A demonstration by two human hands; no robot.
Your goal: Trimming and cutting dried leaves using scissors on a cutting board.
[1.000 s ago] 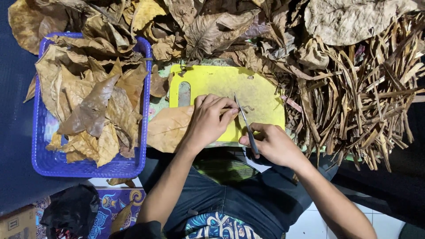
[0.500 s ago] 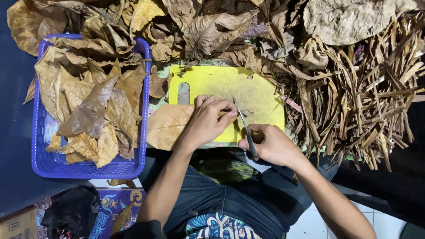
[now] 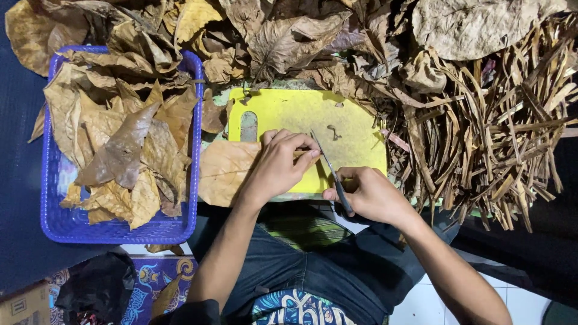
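Note:
A yellow cutting board (image 3: pixel 355 123) lies across my lap. My left hand (image 3: pixel 280 165) presses a dry brown leaf (image 3: pixel 226 168) flat on the board's near left part, fingers curled over its right end. My right hand (image 3: pixel 370 195) grips a thin knife (image 3: pixel 328 165) whose blade slants up and left toward my left fingertips. A small curled leaf scrap (image 3: pixel 333 131) rests on the bare yellow surface beyond the blade.
A blue plastic basket (image 3: pixel 66 219) full of flattened dry leaves stands at the left. Loose crumpled leaves (image 3: pixel 289 42) are heaped beyond the board. A pile of brown leaf stems (image 3: pixel 500 138) spreads at the right. Patterned cloth and white tiles lie near my legs.
The knife tip has edged a little along the leaf's right end beside my left fingers. Both hands otherwise stay in place.

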